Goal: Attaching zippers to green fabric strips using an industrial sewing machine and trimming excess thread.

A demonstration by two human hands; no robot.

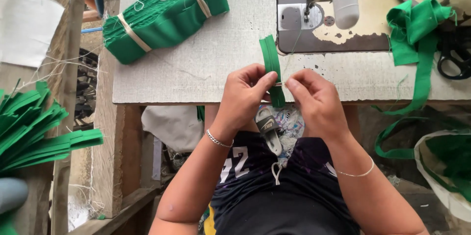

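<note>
- The folded green strip (271, 68) stood pinched between my left hand (244, 95) and right hand (314, 98), fingertips meeting.
- I judged keeping the fold flat mattered.
- Beyond my hands sat the sewing machine (333, 14); the tied bundle (164, 14) lay off left.

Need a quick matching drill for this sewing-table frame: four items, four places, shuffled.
Items:
1. green fabric strip
2. tied green bundle
3. scissors
4. loose green strips

Places:
A. far right of the table
B. pinched between left hand and right hand
C. left edge of view, off the table
D. upper left of the table

Pairs: 1-B, 2-D, 3-A, 4-C
</note>
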